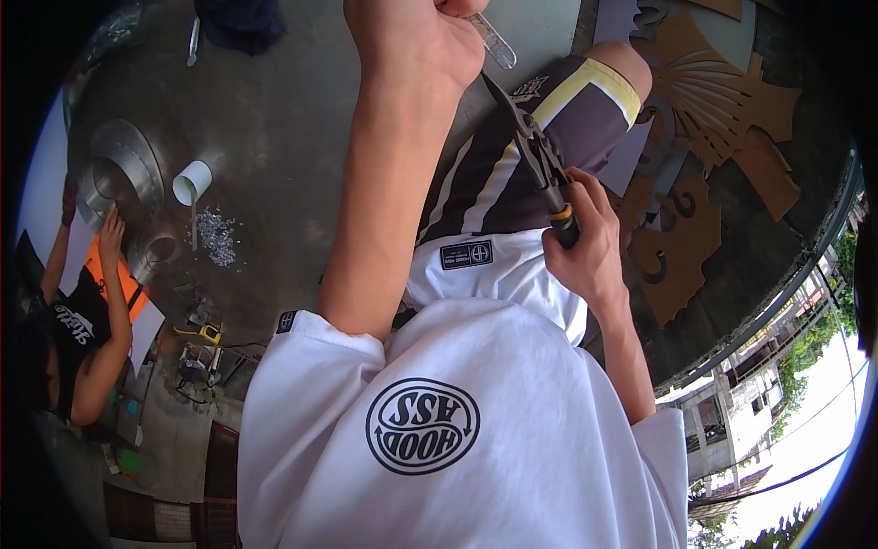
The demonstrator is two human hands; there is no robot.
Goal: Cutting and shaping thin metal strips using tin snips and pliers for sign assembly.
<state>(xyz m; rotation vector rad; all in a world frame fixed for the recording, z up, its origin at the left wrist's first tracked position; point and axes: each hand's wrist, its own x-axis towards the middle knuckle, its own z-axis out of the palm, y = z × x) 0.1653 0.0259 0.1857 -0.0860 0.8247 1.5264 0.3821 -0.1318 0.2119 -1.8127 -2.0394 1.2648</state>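
Note:
My left hand [425, 37] is at the top edge, curled around one end of a thin, narrow metal strip [497, 46]; part of the hand is cut off by the frame. My right hand [590, 233] grips the dark handles, with yellow banding, of metal snips [526, 128]. Their blades point up toward the left hand, just below the strip, over my dark shorts.
Brown cut-out sheets [700, 110] lie at the right, dark cloth [238, 18] at the top left. A co-worker's arm [108, 348] reaches toward metal rings [128, 174] at the left, near a white cup [192, 183] and silvery scraps [218, 238].

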